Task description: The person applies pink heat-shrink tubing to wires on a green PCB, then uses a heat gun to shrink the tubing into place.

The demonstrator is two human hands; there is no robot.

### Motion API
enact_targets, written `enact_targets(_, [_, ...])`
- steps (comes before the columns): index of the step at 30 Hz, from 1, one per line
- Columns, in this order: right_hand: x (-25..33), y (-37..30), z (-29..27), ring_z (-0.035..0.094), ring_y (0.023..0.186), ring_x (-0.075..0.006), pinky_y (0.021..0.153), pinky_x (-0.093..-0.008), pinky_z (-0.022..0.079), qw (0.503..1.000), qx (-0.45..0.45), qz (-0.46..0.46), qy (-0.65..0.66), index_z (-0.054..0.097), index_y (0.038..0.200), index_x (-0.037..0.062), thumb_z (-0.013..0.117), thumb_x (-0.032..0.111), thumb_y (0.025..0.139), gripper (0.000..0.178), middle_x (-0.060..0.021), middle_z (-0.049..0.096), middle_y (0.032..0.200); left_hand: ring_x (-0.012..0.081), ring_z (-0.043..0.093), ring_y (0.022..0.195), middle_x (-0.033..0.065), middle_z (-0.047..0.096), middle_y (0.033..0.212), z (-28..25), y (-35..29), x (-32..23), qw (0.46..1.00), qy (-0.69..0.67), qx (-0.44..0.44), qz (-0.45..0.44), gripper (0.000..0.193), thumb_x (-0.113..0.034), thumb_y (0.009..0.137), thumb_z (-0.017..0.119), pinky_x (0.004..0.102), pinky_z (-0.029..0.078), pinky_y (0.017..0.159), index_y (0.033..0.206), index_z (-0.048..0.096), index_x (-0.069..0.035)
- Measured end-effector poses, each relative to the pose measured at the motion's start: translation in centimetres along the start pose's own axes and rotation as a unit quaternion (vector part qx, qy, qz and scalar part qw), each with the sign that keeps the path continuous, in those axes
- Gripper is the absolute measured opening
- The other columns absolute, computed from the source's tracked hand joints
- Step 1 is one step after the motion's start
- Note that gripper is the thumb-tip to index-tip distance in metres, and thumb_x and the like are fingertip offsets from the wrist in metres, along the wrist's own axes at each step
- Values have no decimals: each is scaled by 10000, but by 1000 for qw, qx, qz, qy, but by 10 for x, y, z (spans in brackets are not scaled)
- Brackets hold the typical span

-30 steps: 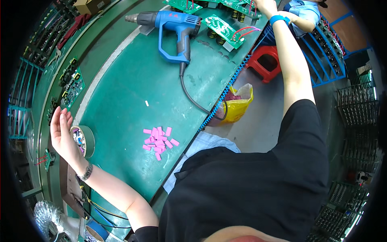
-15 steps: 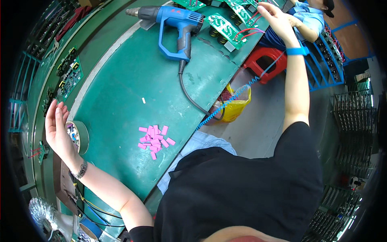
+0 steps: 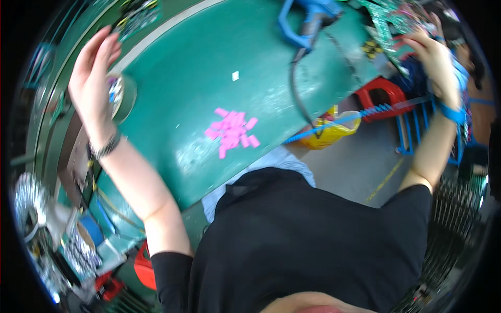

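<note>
My left hand is raised near the far left edge of the green bench, fingers loosely stretched with nothing seen in them. Beside it stands a round tub of small parts. My right hand, with a blue wrist strap, reaches out to the far right. Its fingertips are at the green circuit boards and their red wires; blur hides whether they grip anything. A pile of small pink rectangular pieces lies on the bench between my arms. A small white piece lies beyond the pile.
A blue heat gun lies at the back of the bench, its black cable hanging over the edge. A coiled blue cord runs to my right wrist. Below are a yellow bag and a red stool. Another person is partly visible at far right.
The whole view has turned, so bench, pink pieces and heat gun appear shifted to the right and up. My right hand has come lower in the picture, by the boards. My left hand stays raised.
</note>
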State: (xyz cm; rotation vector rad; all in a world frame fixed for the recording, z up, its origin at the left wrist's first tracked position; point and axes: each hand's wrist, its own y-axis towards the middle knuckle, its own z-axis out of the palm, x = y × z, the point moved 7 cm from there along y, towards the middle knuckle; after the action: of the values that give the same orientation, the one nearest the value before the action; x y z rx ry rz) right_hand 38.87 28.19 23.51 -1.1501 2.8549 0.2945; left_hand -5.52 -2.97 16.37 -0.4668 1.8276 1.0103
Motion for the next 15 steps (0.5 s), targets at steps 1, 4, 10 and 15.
enact_targets(1, [7,-5,-22,604,703,-128,670,-271,494,1000,-5,0,25,672,1022,31,585,206,919,221,-86,666,820,156,641,946,115,676,1047,1,5,4,1000,-16,2,7,262,-106,932,593,260,509,851,1150,619,38])
enact_targets(4, [65,-3,-76,620,691,-141,632,-269,496,992,-31,-105,63,685,951,10,604,175,892,193,-87,676,824,136,628,878,87,666,999,7,5,-1,999,-30,-4,34,258,-87,903,603,247,511,793,1140,621,12])
enact_targets(10, [174,31,-81,595,706,-90,654,-233,468,946,-82,-231,213,685,945,6,607,133,898,156,-41,673,797,198,644,769,146,672,882,7,-1,-18,960,226,-1,166,244,-111,835,607,298,502,716,1037,649,19])
enact_targets(15, [289,46,-34,632,742,-333,663,-371,502,878,-214,-377,205,660,906,18,637,151,842,149,-163,658,832,140,663,813,85,703,891,-31,2,23,993,110,-44,23,249,-192,823,675,278,519,763,1029,683,-51])
